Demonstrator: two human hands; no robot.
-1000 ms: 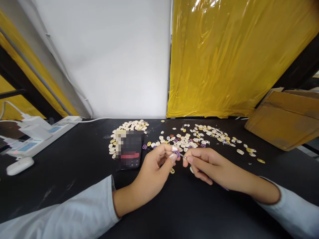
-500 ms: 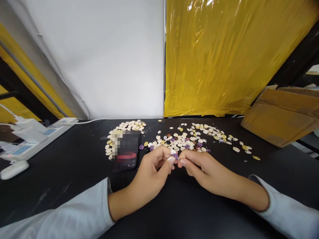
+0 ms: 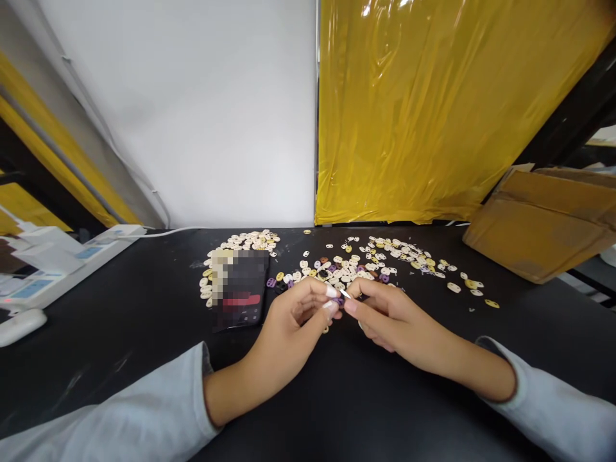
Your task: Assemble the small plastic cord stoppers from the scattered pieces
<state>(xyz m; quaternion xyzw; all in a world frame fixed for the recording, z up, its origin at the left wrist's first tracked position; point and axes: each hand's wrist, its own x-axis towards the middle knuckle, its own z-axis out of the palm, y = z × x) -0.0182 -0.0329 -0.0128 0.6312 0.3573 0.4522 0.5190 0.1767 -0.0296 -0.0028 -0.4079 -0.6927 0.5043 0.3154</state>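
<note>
My left hand (image 3: 293, 327) is closed, pinching a small purple oval piece with holes (image 3: 338, 301) between thumb and fingertips. Right beside it, my right hand (image 3: 404, 324) is closed too, with thumb and forefinger on a thin, shiny, pointed piece (image 3: 345, 294). Its tip is at the purple piece; its other end is hidden in my fingers, so I cannot tell its kind. Just beyond both hands lies a loose heap of small oval two-holed pieces (image 3: 342, 273), mostly cream, with some purple, yellow, brown and black ones.
A phone (image 3: 248, 289), its screen partly blurred out, lies left of my hands. Cream ovals (image 3: 243, 240) are heaped behind it and more (image 3: 409, 250) at the back right. A power strip (image 3: 103, 247) and white case (image 3: 22, 327) are far left; a cardboard box (image 3: 543, 218) stands right.
The fingers of my right hand have shifted at the purple piece, and the shiny pointed piece now shows more plainly, angled up to the left. My left hand keeps its pinch.
</note>
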